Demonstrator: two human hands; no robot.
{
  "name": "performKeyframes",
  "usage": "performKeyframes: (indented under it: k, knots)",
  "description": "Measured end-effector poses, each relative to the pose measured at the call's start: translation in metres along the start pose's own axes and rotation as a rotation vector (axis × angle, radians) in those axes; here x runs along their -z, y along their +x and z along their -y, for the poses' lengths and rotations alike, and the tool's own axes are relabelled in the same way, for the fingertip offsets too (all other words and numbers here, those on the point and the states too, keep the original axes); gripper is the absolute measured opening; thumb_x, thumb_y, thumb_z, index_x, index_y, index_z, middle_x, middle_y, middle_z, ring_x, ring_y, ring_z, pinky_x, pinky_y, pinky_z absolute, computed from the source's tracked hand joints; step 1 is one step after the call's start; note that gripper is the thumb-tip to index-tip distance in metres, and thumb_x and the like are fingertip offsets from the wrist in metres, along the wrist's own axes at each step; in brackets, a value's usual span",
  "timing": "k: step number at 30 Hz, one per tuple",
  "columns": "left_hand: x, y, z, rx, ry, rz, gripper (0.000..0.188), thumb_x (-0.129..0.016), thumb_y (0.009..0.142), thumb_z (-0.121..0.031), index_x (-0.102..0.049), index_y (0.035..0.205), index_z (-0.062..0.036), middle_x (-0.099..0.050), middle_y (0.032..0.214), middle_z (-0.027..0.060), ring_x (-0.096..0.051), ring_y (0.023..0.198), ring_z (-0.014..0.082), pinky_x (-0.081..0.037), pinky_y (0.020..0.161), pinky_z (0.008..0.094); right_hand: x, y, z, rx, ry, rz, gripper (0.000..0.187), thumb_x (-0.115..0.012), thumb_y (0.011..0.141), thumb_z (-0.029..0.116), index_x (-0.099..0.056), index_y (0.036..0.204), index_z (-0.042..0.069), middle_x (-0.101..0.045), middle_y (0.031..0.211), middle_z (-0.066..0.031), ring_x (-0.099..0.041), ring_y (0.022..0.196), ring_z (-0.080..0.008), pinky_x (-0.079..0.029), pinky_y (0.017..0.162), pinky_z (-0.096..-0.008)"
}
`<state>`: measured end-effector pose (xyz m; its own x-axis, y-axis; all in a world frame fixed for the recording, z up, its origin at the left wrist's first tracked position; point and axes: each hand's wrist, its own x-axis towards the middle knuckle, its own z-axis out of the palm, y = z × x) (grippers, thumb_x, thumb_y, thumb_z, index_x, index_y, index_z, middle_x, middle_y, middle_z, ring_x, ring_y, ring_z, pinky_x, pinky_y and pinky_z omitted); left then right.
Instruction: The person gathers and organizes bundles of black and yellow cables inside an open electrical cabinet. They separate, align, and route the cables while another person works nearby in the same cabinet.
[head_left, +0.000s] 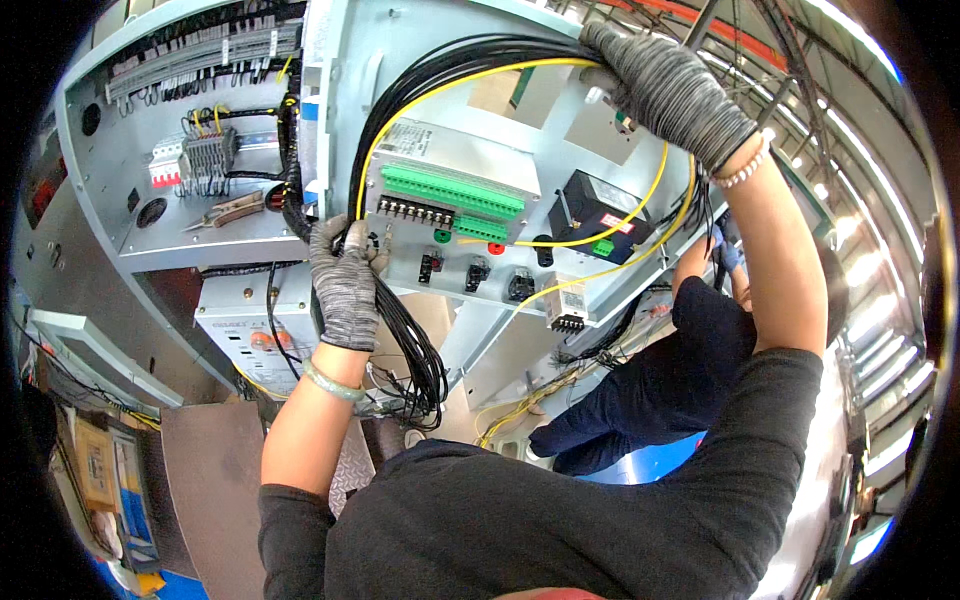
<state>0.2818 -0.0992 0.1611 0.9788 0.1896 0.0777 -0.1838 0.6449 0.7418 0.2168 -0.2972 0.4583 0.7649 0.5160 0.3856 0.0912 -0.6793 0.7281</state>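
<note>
I'm clamping my L hand, in a grey striped knit glove [345, 285], round a long bundle of thin black cables w/ a yellow wire alongside [420, 75]; its fingers are closing tog. on it. I'm holding the bundle's upper end in my R hand, also grey-gloved [670, 90]; fingers are curling round it, tips partly hidden, so can't tell how tight. Btwn hands the bundle is arching in front of a pale blue-grey metal panel [400, 20], passing just beside a silver metal module w/ green terminal strips [460, 160]; below L hand its loose end is hanging. Yellow wires are looping below R hand, past a black box-shaped unit w/ a green connector [600, 215]. Tan-handled pliers [225, 212] are lying in the cabinet at left. A co-worker in dark clothes [650, 370] is leaning in at right.
</note>
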Motion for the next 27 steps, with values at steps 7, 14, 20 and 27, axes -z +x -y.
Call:
performKeyframes:
  k: [7,14,20,27]
  knots:
    - [-0.009,0.001,-0.007,-0.026,0.145,-0.097,0.023,-0.059,0.086,-0.012,-0.048,0.105,-0.0081,-0.050,0.074,0.0024,-0.048,0.055,0.0087,-0.045,0.045,0.0221,-0.030,-0.021,0.009,-0.049,-0.110,-0.055,0.033,-0.054,0.086,0.030,-0.050,0.111,0.009,-0.062,0.077,-0.0117,-0.063,0.071,-0.0266,-0.051,0.060,-0.0373]
    - [-0.008,0.002,-0.003,0.003,0.068,-0.065,0.022,-0.061,0.085,-0.011,-0.050,0.104,-0.0106,-0.050,0.067,-0.0010,-0.045,0.052,0.0071,-0.041,0.043,0.0196,-0.062,-0.040,0.023,-0.220,-0.056,-0.180,0.050,-0.061,0.080,0.028,-0.044,0.123,0.012,-0.058,0.100,-0.0128,-0.059,0.090,-0.0280,-0.050,0.071,-0.0384]
    - [-0.003,-0.001,-0.008,0.043,0.068,-0.026,0.024,-0.059,0.085,-0.009,-0.048,0.106,-0.0077,-0.049,0.077,0.0024,-0.048,0.060,0.0085,-0.051,0.052,0.0233,-0.063,-0.069,0.029,-0.259,-0.038,-0.398,0.061,-0.065,0.076,0.026,-0.038,0.130,0.016,-0.055,0.106,-0.0108,-0.058,0.092,-0.0279,-0.050,0.076,-0.0384]
    - [-0.006,-0.003,-0.010,0.044,0.099,-0.059,0.020,-0.059,0.086,-0.010,-0.050,0.104,-0.0093,-0.049,0.077,0.0021,-0.049,0.060,0.0087,-0.050,0.049,0.0227,-0.059,-0.084,-0.017,-0.243,-0.161,-0.073,0.048,-0.053,0.085,0.025,-0.039,0.131,0.030,-0.057,0.100,-0.0077,-0.061,0.081,-0.0254,-0.052,0.066,-0.0349]
